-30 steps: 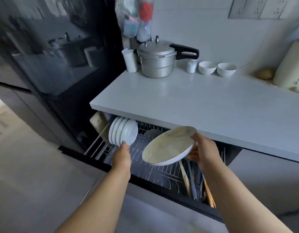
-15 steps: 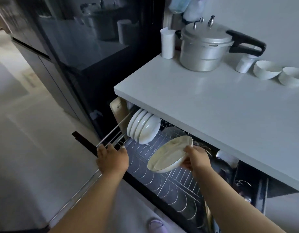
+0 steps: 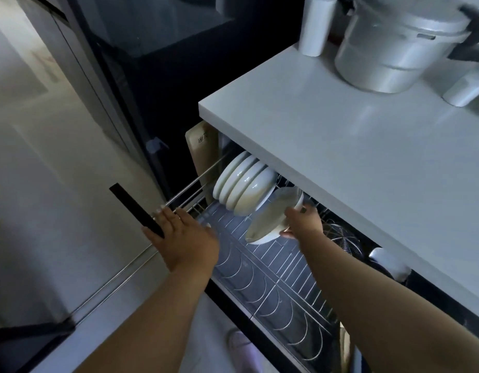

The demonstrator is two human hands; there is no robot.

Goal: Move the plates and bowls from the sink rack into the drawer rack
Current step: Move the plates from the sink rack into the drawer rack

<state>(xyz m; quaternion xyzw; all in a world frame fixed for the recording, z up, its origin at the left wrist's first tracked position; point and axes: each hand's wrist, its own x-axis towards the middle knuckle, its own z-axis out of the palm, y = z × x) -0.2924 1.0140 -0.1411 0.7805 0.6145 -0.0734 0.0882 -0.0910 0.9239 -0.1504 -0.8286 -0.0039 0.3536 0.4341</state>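
Note:
The wire drawer rack (image 3: 273, 281) is pulled out under the white countertop. Several white plates (image 3: 243, 184) stand on edge at its far left end. My right hand (image 3: 303, 222) grips a white plate (image 3: 270, 216) by its rim, tilted on edge just right of that standing row and low over the rack wires. My left hand (image 3: 184, 238) lies palm down on the drawer's front left corner, fingers over the dark front panel (image 3: 136, 208). The sink rack is out of view.
The countertop (image 3: 354, 162) overhangs the back of the drawer. A metal pressure cooker (image 3: 394, 49) and a white cup (image 3: 316, 25) stand on it. A cutting board (image 3: 203, 146) stands at the drawer's left side, a wire strainer (image 3: 343, 238) at the right. A slipper (image 3: 246, 351) shows on the floor.
My right hand has carried the plate left and down, close to the standing row. My left hand stays on the drawer's front corner. The view has dipped lower and closer.

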